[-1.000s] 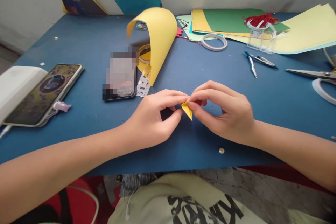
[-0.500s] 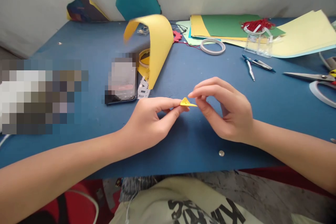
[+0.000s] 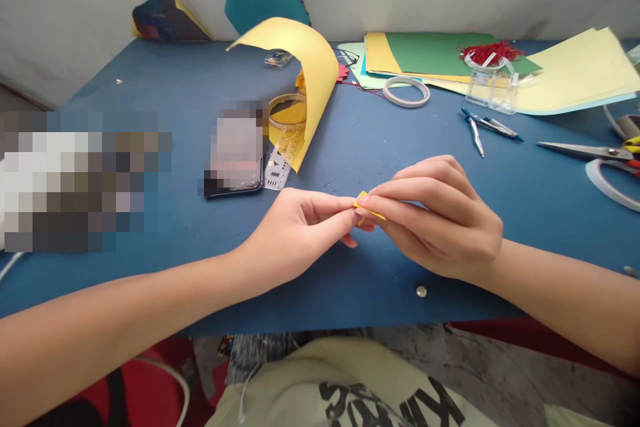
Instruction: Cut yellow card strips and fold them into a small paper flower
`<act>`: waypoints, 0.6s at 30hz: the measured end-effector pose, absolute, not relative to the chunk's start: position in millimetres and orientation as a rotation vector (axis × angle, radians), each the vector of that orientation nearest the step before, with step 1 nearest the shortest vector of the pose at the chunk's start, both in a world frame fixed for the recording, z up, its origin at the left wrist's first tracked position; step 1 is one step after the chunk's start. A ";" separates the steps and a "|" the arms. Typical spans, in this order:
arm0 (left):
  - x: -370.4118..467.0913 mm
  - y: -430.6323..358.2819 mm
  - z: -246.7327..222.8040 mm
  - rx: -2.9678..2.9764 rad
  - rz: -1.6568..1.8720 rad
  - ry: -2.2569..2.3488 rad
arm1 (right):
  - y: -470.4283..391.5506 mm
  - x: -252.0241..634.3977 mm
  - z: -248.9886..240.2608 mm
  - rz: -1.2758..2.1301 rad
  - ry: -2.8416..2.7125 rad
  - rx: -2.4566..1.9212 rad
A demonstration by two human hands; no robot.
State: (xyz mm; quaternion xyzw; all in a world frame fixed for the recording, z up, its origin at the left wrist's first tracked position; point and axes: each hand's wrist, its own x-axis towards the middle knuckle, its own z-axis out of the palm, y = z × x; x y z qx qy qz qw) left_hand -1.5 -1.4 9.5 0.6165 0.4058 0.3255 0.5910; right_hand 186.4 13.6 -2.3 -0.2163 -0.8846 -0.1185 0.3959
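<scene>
A small folded piece of yellow paper (image 3: 362, 197) is held between both hands above the front half of the blue table. My left hand (image 3: 300, 230) pinches its left end between thumb and fingers. From the other side, my right hand (image 3: 443, 217) closes its thumb and fingertips on the same piece. Fingers hide most of it, so its full shape cannot be made out. Beyond the hands, a curved sheet of yellow paper (image 3: 317, 87) stands on the table over a roll of tape (image 3: 274, 110) and a clear ruler (image 3: 278, 167).
A phone (image 3: 235, 153) lies left of the ruler. Toward the back right are a white tape roll (image 3: 406, 92), coloured paper sheets (image 3: 440, 52), red thread (image 3: 490, 53) and pens (image 3: 493, 124). Scissors (image 3: 580, 148) lie at the right. A small white bead (image 3: 421, 291) rests near the front edge.
My right hand has moved left and closed on the folded yellow paper, which earlier only my left hand held. The piece is now more covered by fingers.
</scene>
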 end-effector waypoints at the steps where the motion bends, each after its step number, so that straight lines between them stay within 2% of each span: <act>1: -1.6 -0.9 9.2 1.365 0.758 0.917 | 13.5 186.0 -1.9 -0.340 -2.249 -0.538; 10: -8.5 5.0 2.9 0.992 0.730 0.745 | 14.7 188.4 -8.0 -0.440 -2.376 -0.554; 13: -8.1 5.2 0.6 1.050 0.742 0.773 | 13.6 188.2 -7.4 -0.296 -2.381 -0.614; 18: -6.7 5.0 -0.1 1.075 0.734 0.843 | 13.5 185.7 -5.0 0.175 -2.259 -0.693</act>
